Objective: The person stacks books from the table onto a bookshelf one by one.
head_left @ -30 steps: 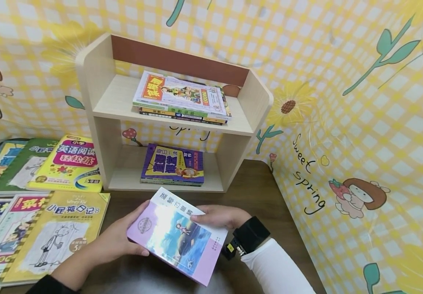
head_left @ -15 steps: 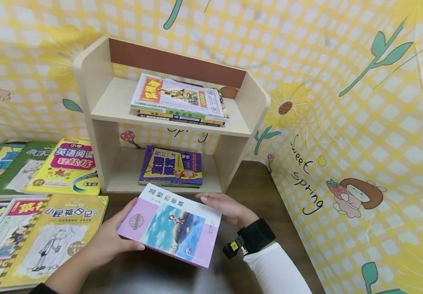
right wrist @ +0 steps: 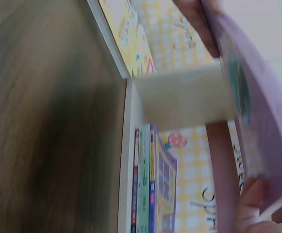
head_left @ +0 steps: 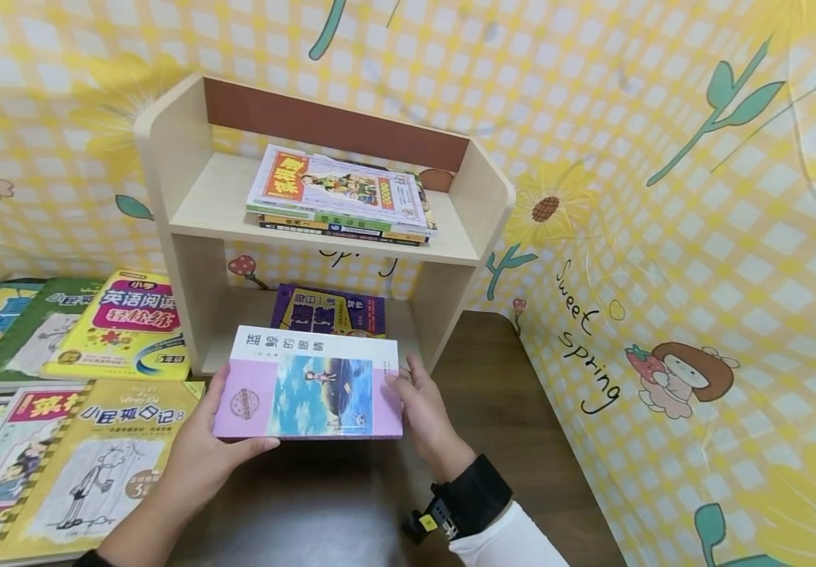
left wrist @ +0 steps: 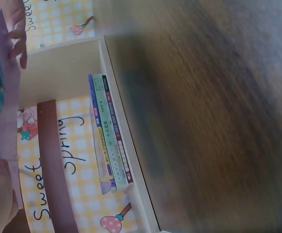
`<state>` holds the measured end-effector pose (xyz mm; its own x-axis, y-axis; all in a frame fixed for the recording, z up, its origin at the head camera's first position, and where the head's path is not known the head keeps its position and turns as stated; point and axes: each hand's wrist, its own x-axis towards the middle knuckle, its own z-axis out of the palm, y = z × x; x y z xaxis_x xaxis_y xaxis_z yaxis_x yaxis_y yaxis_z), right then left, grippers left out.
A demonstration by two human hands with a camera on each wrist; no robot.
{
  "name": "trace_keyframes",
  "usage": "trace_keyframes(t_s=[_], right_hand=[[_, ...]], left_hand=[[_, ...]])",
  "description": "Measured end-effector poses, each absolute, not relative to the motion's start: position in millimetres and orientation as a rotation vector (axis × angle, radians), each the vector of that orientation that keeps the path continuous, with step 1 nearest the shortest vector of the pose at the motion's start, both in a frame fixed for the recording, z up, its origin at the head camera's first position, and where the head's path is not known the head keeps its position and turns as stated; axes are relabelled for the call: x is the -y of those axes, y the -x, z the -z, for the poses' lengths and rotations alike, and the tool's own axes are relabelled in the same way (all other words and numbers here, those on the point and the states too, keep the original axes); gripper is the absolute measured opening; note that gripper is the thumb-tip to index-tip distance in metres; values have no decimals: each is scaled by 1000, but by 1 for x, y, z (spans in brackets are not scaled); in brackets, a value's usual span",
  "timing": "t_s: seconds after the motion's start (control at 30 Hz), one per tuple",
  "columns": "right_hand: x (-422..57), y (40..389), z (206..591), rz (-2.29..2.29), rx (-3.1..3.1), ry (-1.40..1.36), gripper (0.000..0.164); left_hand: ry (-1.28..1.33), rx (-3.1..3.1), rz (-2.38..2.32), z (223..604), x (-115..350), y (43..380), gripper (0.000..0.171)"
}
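A pink and white paperback book (head_left: pixel 252 374) is held off the table, face up, in front of the lower shelf in the head view. My left hand (head_left: pixel 211 445) grips its left end, thumb along the near edge. At the right end, my right hand (head_left: pixel 428 409) holds the book, thumb on the cover. The fingers beneath are hidden in the head view. Behind it, partly covered, a purple book (head_left: pixel 333 311) tops a small stack on the lower shelf. Both wrist views show the pink book (left wrist: pixel 4 131) from below, between the two hands.
A two-tier wooden bookshelf (head_left: pixel 184 299) stands on the dark table (head_left: pixel 521 441). Its upper shelf bears a stack of books (head_left: pixel 340 193). To the left lie several books, among them a yellow one (head_left: pixel 124 327) and a tan one (head_left: pixel 96 472). A patterned cloth (head_left: pixel 663 236) hangs behind.
The pink book has turned from a slant to nearly level with the shelf front and moved left and forward. My right hand has shifted from its far edge to its right end.
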<state>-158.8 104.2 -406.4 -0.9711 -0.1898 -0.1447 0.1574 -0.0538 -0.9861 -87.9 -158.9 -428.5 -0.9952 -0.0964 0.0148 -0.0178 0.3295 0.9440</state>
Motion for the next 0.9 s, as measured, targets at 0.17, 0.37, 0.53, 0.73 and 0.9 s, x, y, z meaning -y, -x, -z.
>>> trace_keyframes(t_s=[0.17, 0.37, 0.53, 0.73, 0.9], right_hand=[[-100, 146, 406, 2202, -1939, 271, 76], [-104, 135, 404, 2205, -1805, 504, 98], [-108, 130, 403, 2113, -1845, 676, 110], [-111, 127, 391, 1983, -2134, 807, 105], [-113, 133, 371, 1989, -2166, 895, 104]], left_hand=[[-162, 2451, 1750, 425, 156, 88, 122], [-200, 2404, 1720, 416, 154, 83, 118], [-149, 2385, 1679, 406, 154, 79, 117], [-69, 2382, 1625, 387, 154, 77, 117], [-7, 2366, 1572, 367, 153, 81, 114]])
